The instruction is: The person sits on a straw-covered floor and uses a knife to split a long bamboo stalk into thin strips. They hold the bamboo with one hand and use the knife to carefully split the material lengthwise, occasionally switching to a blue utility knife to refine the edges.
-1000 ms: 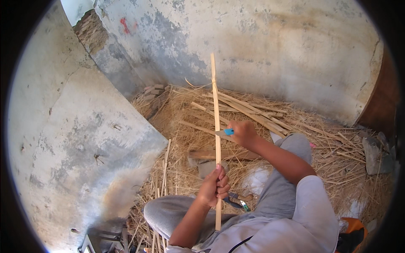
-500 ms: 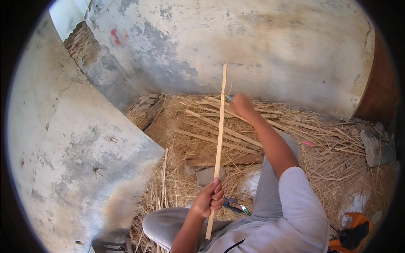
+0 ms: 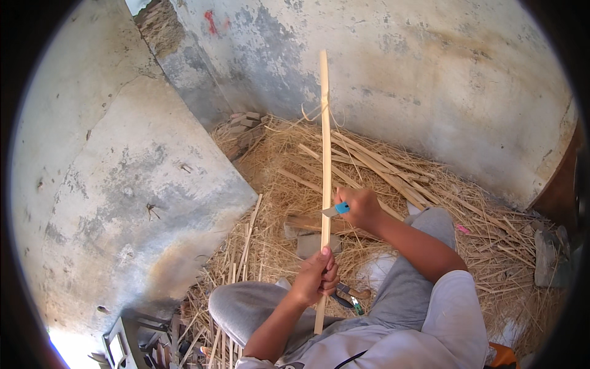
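My left hand (image 3: 316, 278) is closed around the lower part of a long pale wooden strip (image 3: 326, 154), which stands nearly upright in the view, pointing away from me. Thin curled shavings (image 3: 313, 113) cling to the strip's far part. In my closed right hand (image 3: 362, 210) is a blue-handled knife (image 3: 342, 208). Its blade lies against or just over the strip, a short way beyond my left hand; whether it touches, I cannot tell.
Straw-like shavings (image 3: 258, 166) cover the floor, with more wooden strips (image 3: 381, 169) lying beyond my right hand. Pliers (image 3: 356, 305) rest near my lap. Worn plastered walls (image 3: 418, 74) stand ahead and to the left. A grey block (image 3: 546, 257) is at far right.
My right hand has drawn the knife along the strip toward me, from its far part to near my left hand. Curled shavings now show at the far part. The view has shifted.
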`<state>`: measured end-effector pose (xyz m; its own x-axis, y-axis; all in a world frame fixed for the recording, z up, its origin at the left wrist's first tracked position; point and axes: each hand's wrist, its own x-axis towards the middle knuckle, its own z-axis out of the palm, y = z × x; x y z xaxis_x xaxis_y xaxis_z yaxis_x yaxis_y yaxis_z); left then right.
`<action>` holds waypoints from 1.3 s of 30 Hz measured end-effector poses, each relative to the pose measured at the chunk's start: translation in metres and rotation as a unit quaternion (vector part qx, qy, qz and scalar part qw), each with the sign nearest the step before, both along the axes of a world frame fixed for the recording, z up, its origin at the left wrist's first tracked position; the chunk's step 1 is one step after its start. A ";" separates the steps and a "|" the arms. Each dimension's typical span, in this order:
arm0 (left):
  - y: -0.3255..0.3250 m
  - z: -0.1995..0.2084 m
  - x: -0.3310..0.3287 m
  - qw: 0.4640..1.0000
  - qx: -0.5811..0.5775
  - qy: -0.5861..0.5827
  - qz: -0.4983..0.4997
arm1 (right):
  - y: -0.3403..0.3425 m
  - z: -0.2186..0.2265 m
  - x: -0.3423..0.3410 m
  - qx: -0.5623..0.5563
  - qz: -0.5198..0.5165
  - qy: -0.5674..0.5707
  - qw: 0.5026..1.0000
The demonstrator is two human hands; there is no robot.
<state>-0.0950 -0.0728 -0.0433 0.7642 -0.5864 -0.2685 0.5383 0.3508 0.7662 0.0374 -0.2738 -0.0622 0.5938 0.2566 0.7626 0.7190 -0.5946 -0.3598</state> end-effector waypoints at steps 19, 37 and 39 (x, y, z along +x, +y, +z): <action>-0.032 0.000 -0.016 0.993 0.060 0.063 -0.080 | -0.102 0.050 0.083 0.081 -0.349 0.232 0.904; -0.036 0.014 -0.009 0.990 -0.058 0.087 -0.099 | -0.067 0.035 0.047 0.034 -0.298 0.093 0.949; -0.037 0.010 -0.019 0.985 -0.053 0.099 -0.135 | -0.097 0.039 0.063 0.113 -0.325 0.057 0.937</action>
